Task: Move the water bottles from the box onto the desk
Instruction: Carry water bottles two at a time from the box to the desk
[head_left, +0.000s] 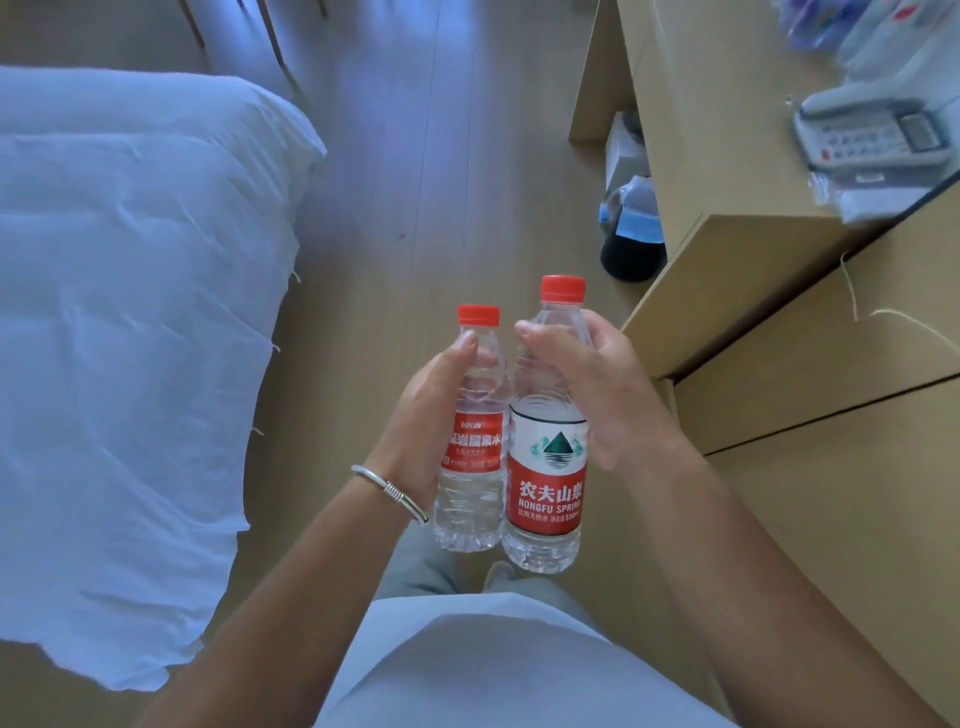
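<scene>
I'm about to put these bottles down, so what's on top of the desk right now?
On the desk a telephone sits with a clear plastic packet beside it. Blurred white and bluish items lie at the far end. The frame edge cuts off the rest.

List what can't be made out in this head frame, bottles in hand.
- Box: not in view, so bottles left unknown.
- Desk: cut off by right edge; phone and items blurred.
- Left hand fingers: hidden behind small bottle.
- Right hand fingers: hidden behind large bottle.
- Small label print: too small.
</scene>
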